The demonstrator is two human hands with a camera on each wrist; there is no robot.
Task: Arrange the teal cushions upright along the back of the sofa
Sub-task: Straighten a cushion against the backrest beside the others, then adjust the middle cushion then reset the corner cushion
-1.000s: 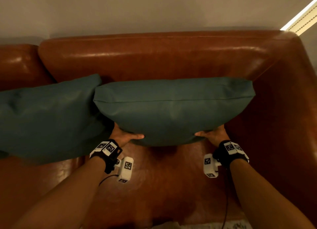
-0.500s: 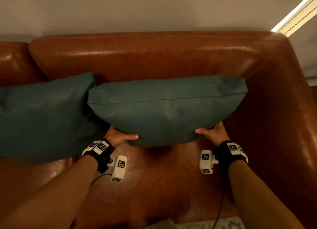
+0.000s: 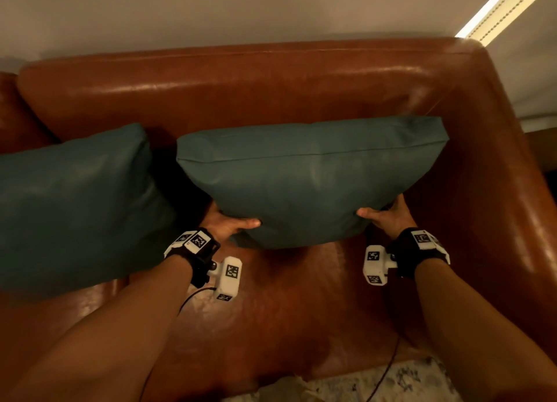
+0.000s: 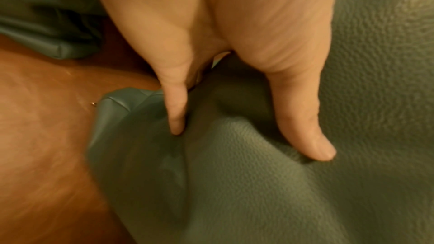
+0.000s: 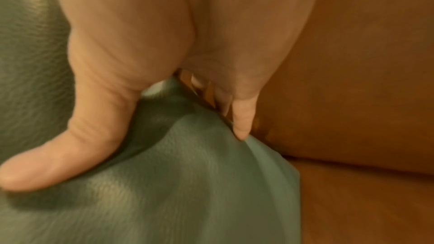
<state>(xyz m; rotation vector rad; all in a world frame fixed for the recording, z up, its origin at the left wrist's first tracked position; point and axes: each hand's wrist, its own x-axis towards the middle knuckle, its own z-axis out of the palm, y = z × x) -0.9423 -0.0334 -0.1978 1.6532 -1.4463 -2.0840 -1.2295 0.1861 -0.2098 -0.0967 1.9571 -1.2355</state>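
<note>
Between the two hands, a teal cushion (image 3: 310, 178) is held by its lower corners: the left hand (image 3: 224, 222) pinches the lower-left corner, thumb on the front face and fingers behind, and the right hand (image 3: 388, 216) grasps the lower-right corner likewise. The grip at both bottom corners appears meant to keep the cushion on edge and steer its base toward the sofa (image 3: 271, 82) backrest, which lies just beyond the hands; whether the base already rests on the seat cannot be told. Outboard of the left hand, a second teal cushion (image 3: 75, 202) stands leaning at the backrest, apart from the held one by a dark gap (presumably already placed). Count: two teal cushions, two hands, one sofa. The right armrest lies just outboard of the right hand, so clearance there is tight.
</note>
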